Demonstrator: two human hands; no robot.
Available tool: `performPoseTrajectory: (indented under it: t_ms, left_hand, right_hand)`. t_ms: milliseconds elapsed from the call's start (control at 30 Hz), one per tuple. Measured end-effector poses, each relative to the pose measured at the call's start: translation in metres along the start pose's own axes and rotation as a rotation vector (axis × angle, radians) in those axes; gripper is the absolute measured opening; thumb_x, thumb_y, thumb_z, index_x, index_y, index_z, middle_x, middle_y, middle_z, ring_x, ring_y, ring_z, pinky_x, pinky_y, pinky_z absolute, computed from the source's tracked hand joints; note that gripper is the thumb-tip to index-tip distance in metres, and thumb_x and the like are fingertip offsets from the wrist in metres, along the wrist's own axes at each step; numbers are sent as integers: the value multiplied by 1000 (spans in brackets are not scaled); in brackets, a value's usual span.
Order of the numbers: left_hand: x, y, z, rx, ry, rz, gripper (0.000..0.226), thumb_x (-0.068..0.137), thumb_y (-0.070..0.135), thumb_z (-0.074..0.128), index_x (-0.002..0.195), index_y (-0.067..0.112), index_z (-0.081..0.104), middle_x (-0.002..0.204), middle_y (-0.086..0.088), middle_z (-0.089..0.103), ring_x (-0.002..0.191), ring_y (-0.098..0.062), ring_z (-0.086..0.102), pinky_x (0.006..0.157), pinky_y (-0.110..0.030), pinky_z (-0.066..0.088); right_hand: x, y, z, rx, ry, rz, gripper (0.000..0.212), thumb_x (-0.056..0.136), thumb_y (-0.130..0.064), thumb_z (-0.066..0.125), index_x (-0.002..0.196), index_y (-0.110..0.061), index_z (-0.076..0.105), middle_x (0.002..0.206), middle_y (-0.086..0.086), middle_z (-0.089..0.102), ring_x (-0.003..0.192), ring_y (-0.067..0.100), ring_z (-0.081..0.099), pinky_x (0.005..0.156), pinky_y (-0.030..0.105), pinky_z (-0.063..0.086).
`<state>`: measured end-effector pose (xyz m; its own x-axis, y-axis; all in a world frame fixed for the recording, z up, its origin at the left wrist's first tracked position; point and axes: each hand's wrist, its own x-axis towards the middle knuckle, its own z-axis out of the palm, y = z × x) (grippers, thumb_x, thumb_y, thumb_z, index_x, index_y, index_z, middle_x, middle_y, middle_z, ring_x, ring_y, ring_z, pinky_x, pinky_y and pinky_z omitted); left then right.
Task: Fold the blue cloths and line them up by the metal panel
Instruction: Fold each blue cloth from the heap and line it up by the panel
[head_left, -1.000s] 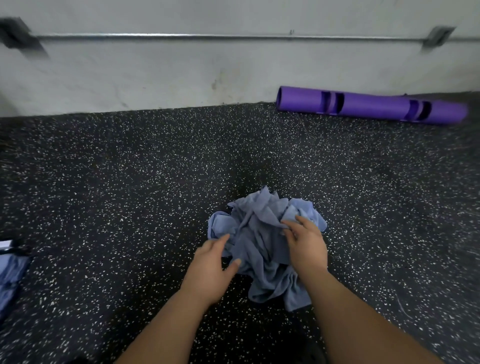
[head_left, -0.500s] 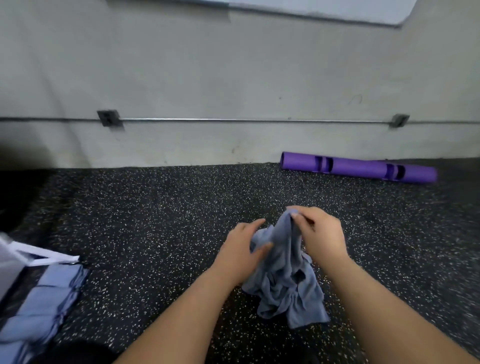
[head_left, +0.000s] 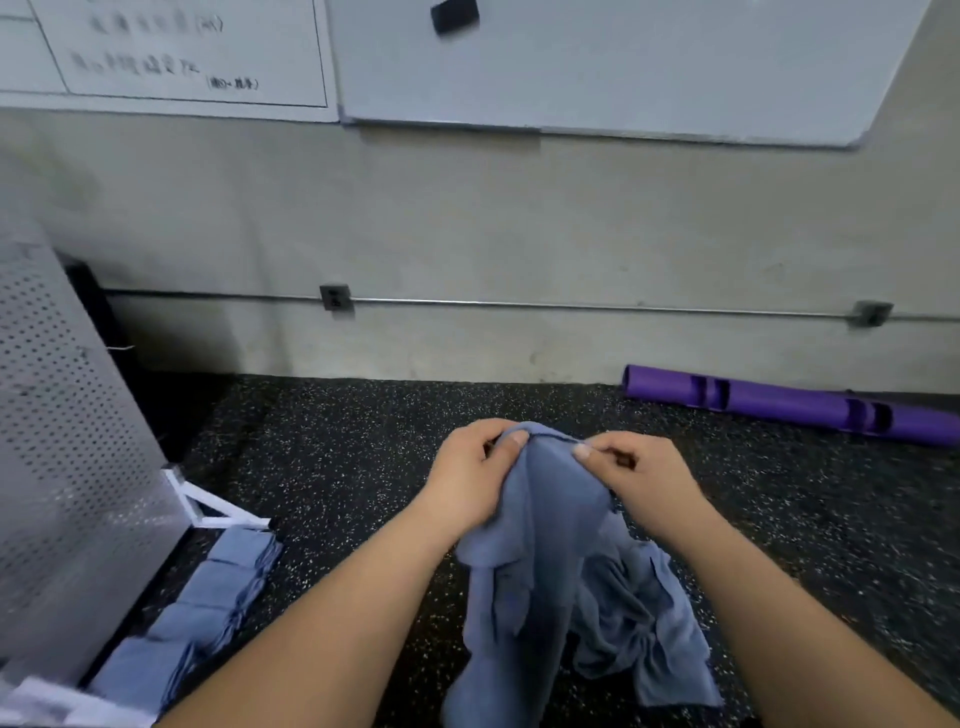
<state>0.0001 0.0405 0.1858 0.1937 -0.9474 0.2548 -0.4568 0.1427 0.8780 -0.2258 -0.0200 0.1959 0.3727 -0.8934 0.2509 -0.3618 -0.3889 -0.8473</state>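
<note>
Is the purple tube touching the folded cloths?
No, the purple tube lies by the wall on the right, apart from the folded cloths, which sit beside the metal panel on the left.

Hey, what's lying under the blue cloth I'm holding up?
A crumpled blue cloth pile lies on the speckled floor beneath the held cloth. The held cloth covers its left part, so anything more there cannot be seen.

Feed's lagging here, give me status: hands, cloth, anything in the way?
Hands: left hand and right hand pinch blue cloth top edge, rest hanging. Folded cloths lined along metal panel. Nothing seen between.
</note>
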Motion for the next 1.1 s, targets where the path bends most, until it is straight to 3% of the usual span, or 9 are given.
performPoseTrajectory:
  t_ms: [133, 233, 367, 500, 633, 767, 867, 1000, 1100]
  left_hand:
    - [-7, -10, -28, -150, 69, -52, 23, 109, 24, 60, 97, 27, 79, 88, 6, 75, 78, -3, 62, 73, -21, 50]
    - [-11, -18, -41, -284, 84, -156, 30, 109, 28, 61, 82, 23, 74, 74, 0, 60, 69, -10, 49, 63, -25, 42]
    - [-1, -30, -61, -336, 94, -224, 26, 107, 32, 64, 95, 15, 79, 85, 2, 74, 76, -8, 62, 69, -23, 50]
    - [18, -46, -79, -315, 158, -238, 34, 107, 36, 64, 93, 9, 78, 92, -12, 77, 80, -14, 62, 75, -34, 50]
    - [35, -52, -101, -454, 272, -303, 37, 108, 37, 62, 88, 10, 77, 88, -12, 76, 79, -18, 66, 75, -34, 53]
    - [52, -52, -113, -682, 343, -362, 32, 108, 32, 63, 107, 3, 77, 105, -18, 79, 92, -23, 73, 90, -40, 58]
    - [63, -59, -122, -727, 407, -374, 31, 107, 32, 63, 108, 5, 77, 104, -19, 78, 92, -22, 71, 92, -39, 56]
    - [73, -71, -131, -654, 496, -365, 30, 107, 32, 64, 104, 6, 78, 107, -16, 80, 92, -19, 72, 89, -37, 56]
    - [76, -83, -141, -594, 577, -398, 30, 107, 35, 63, 97, 12, 79, 100, -9, 80, 86, -16, 68, 79, -31, 53]
  right_hand:
    - [1, 1, 19, 34, -278, -9, 12, 94, -34, 82, 90, -23, 80, 84, 14, 73, 73, 9, 59, 72, 30, 51]
    - [11, 6, 36, -127, -386, -65, 18, 93, -32, 83, 78, -32, 74, 68, -12, 66, 63, -1, 53, 65, 19, 45]
    - [30, 25, 54, -315, -459, -51, 25, 100, -41, 72, 78, -30, 66, 68, -10, 61, 62, 3, 51, 67, 33, 47]
    - [56, 31, 57, -216, -400, -19, 20, 105, -37, 65, 87, -29, 64, 66, -2, 55, 63, 10, 48, 66, 43, 47]
    - [73, 17, 62, -52, -445, -36, 9, 104, -24, 68, 96, -25, 70, 67, -11, 59, 62, 5, 51, 64, 24, 42]
    - [91, 4, 69, -68, -495, -46, 13, 106, -24, 66, 105, -25, 78, 95, -12, 79, 85, 2, 72, 74, 16, 53]
    - [104, 10, 78, -156, -421, -56, 21, 108, -31, 60, 92, -29, 73, 84, -15, 73, 74, 0, 62, 71, 29, 51]
    - [117, 16, 86, -176, -198, -63, 26, 108, -36, 59, 85, -25, 65, 68, -7, 61, 60, 2, 49, 60, 26, 42]
    - [123, 15, 84, -92, -279, -55, 16, 103, -32, 69, 88, -28, 69, 69, -8, 64, 60, 4, 53, 60, 21, 46]
